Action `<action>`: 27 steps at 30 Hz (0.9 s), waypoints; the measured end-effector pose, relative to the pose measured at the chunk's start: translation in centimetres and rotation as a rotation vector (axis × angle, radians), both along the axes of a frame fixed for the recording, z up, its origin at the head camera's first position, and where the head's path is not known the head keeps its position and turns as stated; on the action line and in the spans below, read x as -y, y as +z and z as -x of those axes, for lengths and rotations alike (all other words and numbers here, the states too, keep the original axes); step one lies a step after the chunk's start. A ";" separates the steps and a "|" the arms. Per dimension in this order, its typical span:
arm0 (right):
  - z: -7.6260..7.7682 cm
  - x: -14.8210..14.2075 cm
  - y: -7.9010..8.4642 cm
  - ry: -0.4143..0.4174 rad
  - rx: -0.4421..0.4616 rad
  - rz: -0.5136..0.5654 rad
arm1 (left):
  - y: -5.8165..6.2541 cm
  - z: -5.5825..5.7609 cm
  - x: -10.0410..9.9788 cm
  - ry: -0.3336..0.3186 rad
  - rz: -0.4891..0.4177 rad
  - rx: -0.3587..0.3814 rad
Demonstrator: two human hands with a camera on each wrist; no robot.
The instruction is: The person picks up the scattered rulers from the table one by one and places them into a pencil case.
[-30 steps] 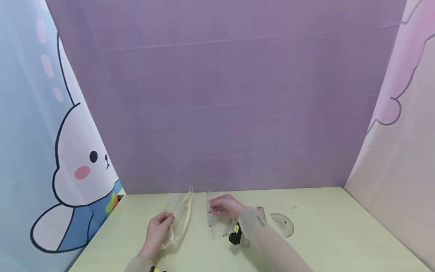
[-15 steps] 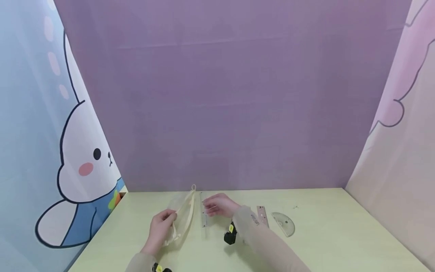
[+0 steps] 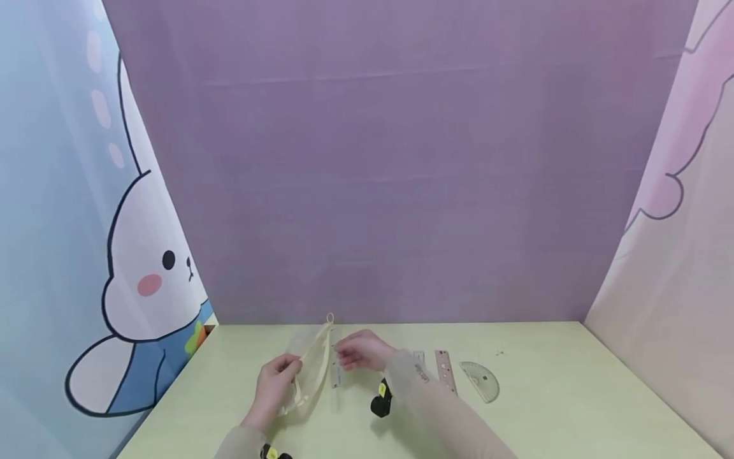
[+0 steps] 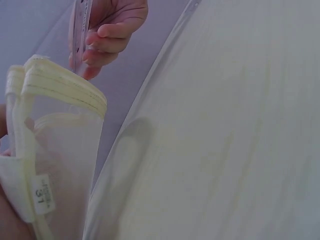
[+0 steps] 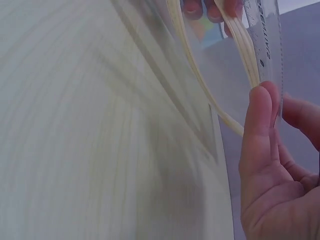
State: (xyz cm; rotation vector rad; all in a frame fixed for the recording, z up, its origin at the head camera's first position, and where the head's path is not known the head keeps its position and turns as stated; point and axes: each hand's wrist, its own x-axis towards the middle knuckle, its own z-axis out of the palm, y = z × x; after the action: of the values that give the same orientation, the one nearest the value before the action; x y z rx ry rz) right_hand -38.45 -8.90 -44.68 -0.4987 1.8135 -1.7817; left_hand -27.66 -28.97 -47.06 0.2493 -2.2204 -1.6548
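My left hand (image 3: 275, 386) grips a see-through pouch (image 3: 324, 363) by its near side, its mouth edged with cream zipper tape. A small label (image 4: 43, 194) printed "31" shows on it in the left wrist view. My right hand (image 3: 366, 350) pinches a clear ruler (image 3: 336, 376) between thumb and fingers. The ruler stands close beside the pouch's mouth; in the right wrist view the ruler (image 5: 266, 40) overlaps the cream zipper tape (image 5: 240, 37). Whether the two touch, I cannot tell.
On the pale table (image 3: 545, 408), right of my right forearm, lie a pinkish ruler (image 3: 444, 370) and a clear protractor (image 3: 480, 381). Another clear piece (image 3: 419, 356) is partly hidden by the sleeve. A purple backdrop (image 3: 390, 191) rises behind the table.
My right hand has moved left with the ruler, bringing it from apart to right beside the pouch. The left hand keeps its grip on the pouch. The head view has shifted slightly.
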 end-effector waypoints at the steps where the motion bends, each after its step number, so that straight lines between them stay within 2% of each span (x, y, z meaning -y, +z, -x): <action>1: -0.1 0.2 0.0 -0.002 0.000 -0.005 | 0.0 0.0 0.0 0.000 0.001 0.002; 10: -1.0 1.9 0.0 -0.040 0.011 -0.030 | -0.4 -0.3 0.1 0.003 -0.006 -0.001; 16: -0.9 3.0 -0.5 -0.063 0.017 -0.041 | -0.3 -0.3 0.1 0.000 -0.024 -0.012; 27: -1.0 4.1 -0.5 -0.071 -0.008 -0.053 | -0.6 0.1 0.0 -0.014 -0.013 -0.028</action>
State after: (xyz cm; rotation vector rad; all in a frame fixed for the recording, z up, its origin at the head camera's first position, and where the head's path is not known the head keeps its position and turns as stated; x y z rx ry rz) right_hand -37.49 -12.95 -45.16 -0.4265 1.9003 -1.7757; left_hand -27.79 -28.92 -47.65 0.2136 -2.1960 -1.6704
